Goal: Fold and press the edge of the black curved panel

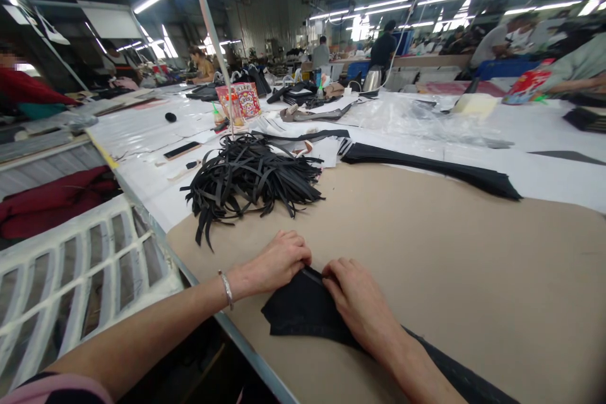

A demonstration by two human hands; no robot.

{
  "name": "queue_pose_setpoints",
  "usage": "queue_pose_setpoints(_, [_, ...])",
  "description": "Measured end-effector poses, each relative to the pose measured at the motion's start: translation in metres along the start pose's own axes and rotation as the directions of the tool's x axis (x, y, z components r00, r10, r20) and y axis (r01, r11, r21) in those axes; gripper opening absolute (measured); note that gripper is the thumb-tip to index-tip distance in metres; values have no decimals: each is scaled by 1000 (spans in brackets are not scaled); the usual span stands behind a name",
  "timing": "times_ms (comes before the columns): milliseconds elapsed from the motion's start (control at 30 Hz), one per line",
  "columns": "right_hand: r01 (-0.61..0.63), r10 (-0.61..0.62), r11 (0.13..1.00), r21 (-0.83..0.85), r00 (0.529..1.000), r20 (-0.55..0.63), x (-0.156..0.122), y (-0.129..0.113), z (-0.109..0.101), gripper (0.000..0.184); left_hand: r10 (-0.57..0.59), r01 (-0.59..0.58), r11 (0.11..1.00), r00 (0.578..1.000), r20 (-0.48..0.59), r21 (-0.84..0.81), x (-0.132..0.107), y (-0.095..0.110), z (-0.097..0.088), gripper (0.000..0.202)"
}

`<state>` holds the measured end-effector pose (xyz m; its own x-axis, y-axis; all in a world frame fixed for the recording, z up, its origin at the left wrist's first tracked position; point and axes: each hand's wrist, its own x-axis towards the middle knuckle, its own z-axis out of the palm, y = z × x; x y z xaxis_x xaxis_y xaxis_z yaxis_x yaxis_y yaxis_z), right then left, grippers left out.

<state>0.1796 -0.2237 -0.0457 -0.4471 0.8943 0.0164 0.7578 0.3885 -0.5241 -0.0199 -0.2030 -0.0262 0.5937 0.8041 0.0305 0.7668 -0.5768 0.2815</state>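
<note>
A black fabric piece (pixel 298 312) lies on the tan paper-covered table (pixel 449 246) near its front edge. My left hand (pixel 277 262) has its fingers curled and pinched on the upper edge of that piece; a silver bracelet sits on its wrist. My right hand (pixel 357 300) rests on top of the same fabric, fingers bent and pressing its edge right beside the left fingers. A pile of black strips (pixel 250 180) lies just beyond my hands, a little to the left.
A long black fabric piece (pixel 435 170) lies to the right on white sheeting. A white slatted crate (pixel 71 271) stands left of the table. A metal pole (pixel 211 38), a red snack bag (pixel 243 101), a phone (pixel 182 150) and several seated people are farther back.
</note>
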Motion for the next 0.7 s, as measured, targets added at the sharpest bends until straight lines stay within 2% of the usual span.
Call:
queue_pose_setpoints(167, [55,-56,998,-39,998,-28,-2,1,7,15,85,-85,996,996,-17,31,-2,-3,3,12])
queue_pose_setpoints(400, [145,-171,952,-270,983,-73,-11,0,17,18,215,-206,953,976,-19,224,-11,2,0,14])
queue_pose_setpoints(567, [216,-301,887,-409,941,-157,-17,1,28,20,355,-309,864,934,-45,397,-17,0,11,13])
queue_pose_setpoints(700, [233,-358,863,-447,908,-217,-21,-1,36,20,402,-329,826,913,-69,457,-21,-1,17,9])
